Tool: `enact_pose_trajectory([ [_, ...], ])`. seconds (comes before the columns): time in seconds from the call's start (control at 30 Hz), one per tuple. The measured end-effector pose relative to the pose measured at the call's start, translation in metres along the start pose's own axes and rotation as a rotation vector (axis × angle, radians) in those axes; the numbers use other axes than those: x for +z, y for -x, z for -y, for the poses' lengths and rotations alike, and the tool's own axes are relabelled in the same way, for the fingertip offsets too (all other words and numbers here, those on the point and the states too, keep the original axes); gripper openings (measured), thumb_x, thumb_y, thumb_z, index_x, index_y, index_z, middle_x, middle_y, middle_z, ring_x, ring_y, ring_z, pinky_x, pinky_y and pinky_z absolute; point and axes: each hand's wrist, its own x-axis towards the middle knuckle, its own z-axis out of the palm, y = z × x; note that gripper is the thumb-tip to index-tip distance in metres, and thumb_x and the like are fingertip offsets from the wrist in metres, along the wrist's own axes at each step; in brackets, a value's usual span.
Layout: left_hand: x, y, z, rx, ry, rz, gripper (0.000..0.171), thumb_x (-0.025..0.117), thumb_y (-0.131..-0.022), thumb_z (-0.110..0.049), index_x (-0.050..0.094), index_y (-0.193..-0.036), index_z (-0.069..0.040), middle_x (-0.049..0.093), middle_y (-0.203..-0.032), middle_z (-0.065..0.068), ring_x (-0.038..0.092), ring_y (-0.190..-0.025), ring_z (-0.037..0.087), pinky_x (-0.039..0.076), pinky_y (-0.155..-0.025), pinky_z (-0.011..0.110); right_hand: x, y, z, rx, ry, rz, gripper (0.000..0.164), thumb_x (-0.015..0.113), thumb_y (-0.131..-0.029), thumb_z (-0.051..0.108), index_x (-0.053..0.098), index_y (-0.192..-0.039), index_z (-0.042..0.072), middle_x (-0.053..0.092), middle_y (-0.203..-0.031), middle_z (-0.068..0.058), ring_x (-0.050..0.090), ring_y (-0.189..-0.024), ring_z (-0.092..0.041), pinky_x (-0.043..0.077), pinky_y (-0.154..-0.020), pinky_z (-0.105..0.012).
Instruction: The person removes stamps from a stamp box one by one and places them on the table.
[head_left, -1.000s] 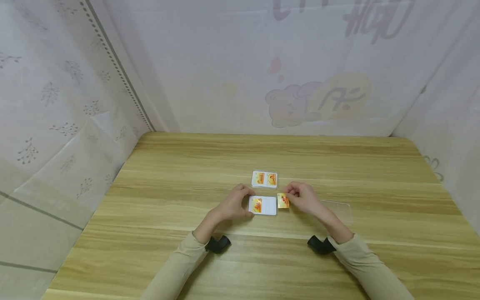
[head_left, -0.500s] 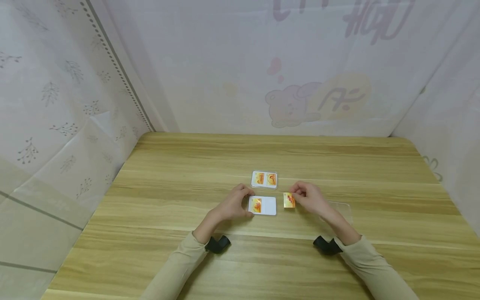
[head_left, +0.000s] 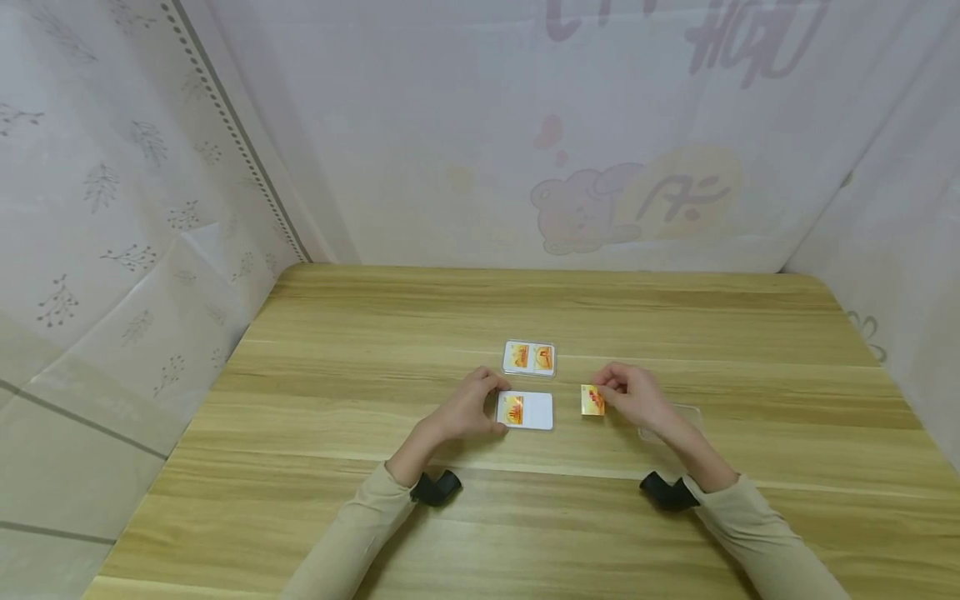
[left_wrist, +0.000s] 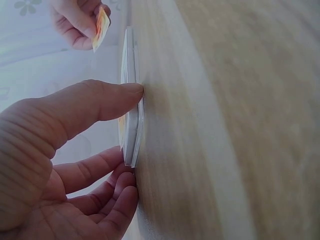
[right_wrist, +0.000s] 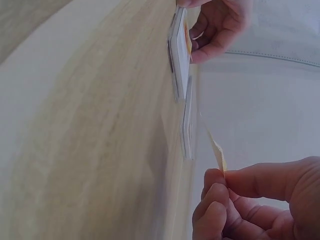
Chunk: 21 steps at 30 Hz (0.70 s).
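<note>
In the head view, my left hand (head_left: 467, 407) holds a flat white-backed clear case (head_left: 538, 411) by its left side, thumb at the near edge and fingers at the far edge. An orange-and-yellow stamp (head_left: 513, 410) lies on the case's left half; the right half is plain white. To the right, my right hand (head_left: 636, 398) pinches another yellow stamp (head_left: 592, 400) by its upper right corner, apart from the case. In the right wrist view this stamp (right_wrist: 218, 150) is held above the table, slightly bent, between thumb and forefinger.
A second flat case (head_left: 529, 359) with two similar stamps lies just beyond the first. A clear plastic cover (head_left: 693, 414) lies on the wooden table (head_left: 375, 333) at the right, partly hidden under my right forearm. Printed cloth (head_left: 420, 167) hangs behind the table.
My right hand has moved right with the stamp, from the case's right edge to a short gap away from it. The left hand and both cases have stayed put.
</note>
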Motion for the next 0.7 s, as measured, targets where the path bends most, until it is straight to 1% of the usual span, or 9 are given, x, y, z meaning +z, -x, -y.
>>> enact_pose_trajectory([
  [0.3, 0.0, 0.0, -0.001, -0.007, 0.009, 0.004, 0.051, 0.082, -0.066, -0.005, 0.059, -0.11, 0.005, 0.051, -0.105, 0.012, 0.048, -0.099, 0.025, 0.041, -0.091, 0.041, -0.006, 0.005, -0.004, -0.012, 0.024, -0.019, 0.006, 0.06, -0.084, -0.005, 0.063, -0.088, -0.006, 0.061, -0.075, -0.006, 0.052, -0.067, -0.014, 0.043, -0.057, -0.021],
  [0.7, 0.0, 0.0, -0.001, -0.002, 0.002, 0.003, 0.051, 0.083, -0.066, -0.005, 0.059, -0.11, 0.005, 0.051, -0.105, 0.011, 0.048, -0.098, 0.024, 0.041, -0.091, 0.04, -0.01, 0.009, -0.012, 0.013, 0.052, 0.005, 0.004, 0.062, -0.082, -0.003, 0.06, -0.084, -0.006, 0.058, -0.07, -0.004, 0.049, -0.063, -0.012, 0.04, -0.053, -0.021],
])
